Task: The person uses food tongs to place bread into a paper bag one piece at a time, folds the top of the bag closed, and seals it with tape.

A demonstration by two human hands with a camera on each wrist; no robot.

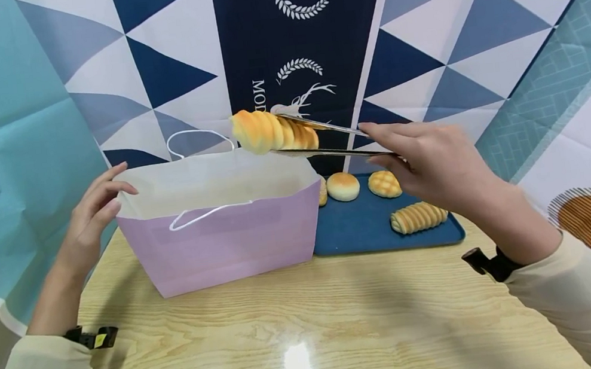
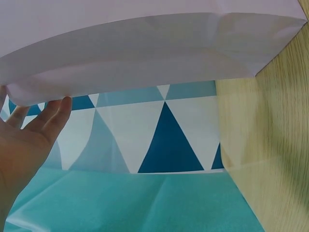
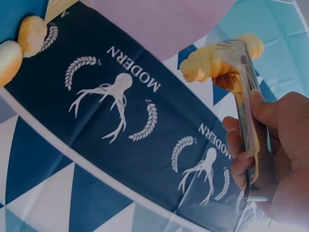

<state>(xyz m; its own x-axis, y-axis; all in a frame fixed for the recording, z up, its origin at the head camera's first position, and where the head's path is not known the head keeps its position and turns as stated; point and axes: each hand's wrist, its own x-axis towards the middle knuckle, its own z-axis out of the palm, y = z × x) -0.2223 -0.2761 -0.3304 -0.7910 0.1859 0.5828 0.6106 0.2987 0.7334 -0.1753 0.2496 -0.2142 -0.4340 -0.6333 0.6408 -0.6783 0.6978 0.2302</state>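
Observation:
My right hand (image 1: 436,163) grips a pair of metal tongs (image 1: 332,152). Between the tongs' ends is a golden, spiral-ridged bread roll (image 1: 263,131), raised over the right part of the opening of a lilac paper bag (image 1: 226,246). The right wrist view shows the roll (image 3: 200,63) across the tong tips and my fingers wrapped round the handles. At the bag's left rim, my left hand (image 1: 88,221) holds the edge, with a fingertip over the opening. In the left wrist view, the left hand's (image 2: 29,140) fingertips meet the bag's side panel (image 2: 145,53). The bag's bottom inside is hidden.
Right of the bag lies a blue tray (image 1: 354,229) with a round bun (image 1: 343,186), a crosshatched bun (image 1: 384,184) and another ridged roll (image 1: 419,217). A further bread (image 1: 322,191) is partly hidden by the bag. White handles (image 1: 207,218) stick out from the bag.

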